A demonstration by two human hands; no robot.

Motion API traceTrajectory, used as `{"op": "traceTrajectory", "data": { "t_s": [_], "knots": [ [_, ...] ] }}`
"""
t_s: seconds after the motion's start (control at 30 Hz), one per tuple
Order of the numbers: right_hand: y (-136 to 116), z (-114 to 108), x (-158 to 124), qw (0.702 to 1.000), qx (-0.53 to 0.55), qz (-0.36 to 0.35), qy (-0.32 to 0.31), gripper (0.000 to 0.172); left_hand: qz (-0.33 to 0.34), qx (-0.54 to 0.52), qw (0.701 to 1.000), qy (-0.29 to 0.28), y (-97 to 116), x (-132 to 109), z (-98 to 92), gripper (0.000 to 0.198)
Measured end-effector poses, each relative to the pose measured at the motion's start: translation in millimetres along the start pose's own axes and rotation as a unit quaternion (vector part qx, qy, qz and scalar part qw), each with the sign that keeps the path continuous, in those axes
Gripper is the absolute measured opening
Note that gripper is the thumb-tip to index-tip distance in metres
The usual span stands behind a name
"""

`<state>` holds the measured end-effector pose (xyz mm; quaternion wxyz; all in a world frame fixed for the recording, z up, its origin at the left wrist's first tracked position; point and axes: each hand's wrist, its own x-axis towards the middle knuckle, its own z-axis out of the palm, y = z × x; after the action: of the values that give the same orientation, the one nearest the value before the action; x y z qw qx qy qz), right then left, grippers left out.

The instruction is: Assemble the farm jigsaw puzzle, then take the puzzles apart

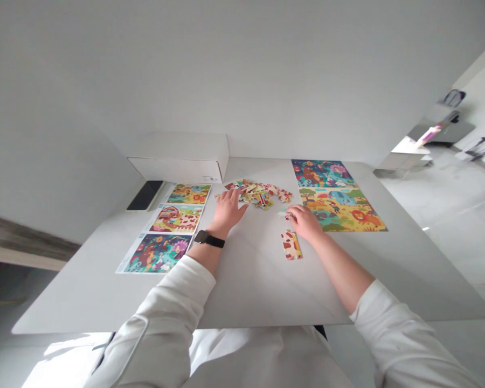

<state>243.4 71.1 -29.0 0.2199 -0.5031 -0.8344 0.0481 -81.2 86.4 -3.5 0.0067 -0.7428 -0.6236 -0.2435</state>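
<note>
My left hand (228, 209) lies at the left side of a pile of jigsaw puzzle pieces (262, 198), fingers stretched out and thumb apart. Its fingertips touch the nearest pieces. To the right, my right hand (305, 220) has its fingers pinched together on a small puzzle piece (286, 217), mostly hidden by the fingers. Just below that hand sit a few joined puzzle pieces (291, 246), cream with brown patches and a yellow edge.
A sheet with three pictures (177, 220) lies on the left, beside a phone (145, 195). Behind them stands a white box (178, 161) against the wall. Two finished puzzles, one dark (323, 173) and one yellow (343, 209), lie at the right on the grey table (250, 291).
</note>
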Motion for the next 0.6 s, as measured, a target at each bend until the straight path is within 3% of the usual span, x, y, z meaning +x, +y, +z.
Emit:
{"op": "traceTrajectory", "data": {
  "t_s": [0.2, 0.4, 0.6],
  "knots": [
    [0, -1, -2, 0.998, 0.050, -0.005, 0.032, 0.031, -0.067, 0.010, 0.998, 0.012, -43, 5, -4.7, 0.058],
    [-5, -13, 9, 0.991, 0.102, 0.057, 0.059, 0.032, -0.070, 0.001, 0.998, -0.005, -44, 5, 3.8, 0.052],
    [-13, -33, 43, 0.995, 0.083, 0.031, 0.037, 0.028, -0.083, -0.022, 0.996, -0.008, -49, 5, 11.2, 0.049]
  ]
}}
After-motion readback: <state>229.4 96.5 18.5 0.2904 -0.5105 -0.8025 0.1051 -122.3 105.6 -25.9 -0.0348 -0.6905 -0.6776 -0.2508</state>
